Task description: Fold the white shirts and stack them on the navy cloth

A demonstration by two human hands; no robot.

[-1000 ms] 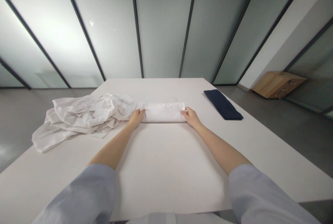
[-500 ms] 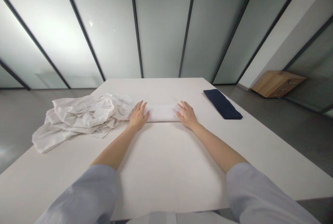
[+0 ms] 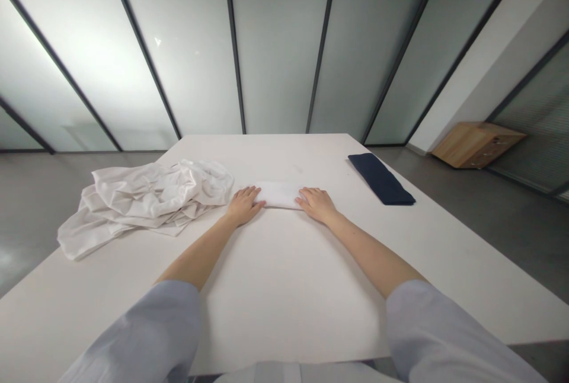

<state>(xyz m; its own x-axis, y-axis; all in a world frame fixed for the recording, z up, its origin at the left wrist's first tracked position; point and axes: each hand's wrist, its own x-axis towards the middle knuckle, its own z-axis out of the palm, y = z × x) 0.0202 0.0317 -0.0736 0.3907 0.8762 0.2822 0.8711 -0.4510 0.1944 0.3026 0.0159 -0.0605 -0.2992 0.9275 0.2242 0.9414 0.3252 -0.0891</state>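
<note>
A white folded cloth lies flat as a narrow strip across the middle of the table. On its left end rests my left hand, palm down, fingers stretched out and covering that end. My right hand lies the same way over the opposite end, its fingers extended. Both hands are open, and neither grips the cloth. Just left of my left hand spreads a crumpled heap of white fabric. A dark navy folded cloth sits flat to the right, apart from my right hand.
The white table extends from my body toward a frosted glass partition with dark frames. The white heap reaches the table's left edge; the navy cloth is near the right edge. A wooden cabinet stands on the floor at right.
Both hands have come down and slightly inward onto the ends of the folded white cloth, their fingers less spread. The strip showing between them is shorter. The heap and navy cloth stay put.
</note>
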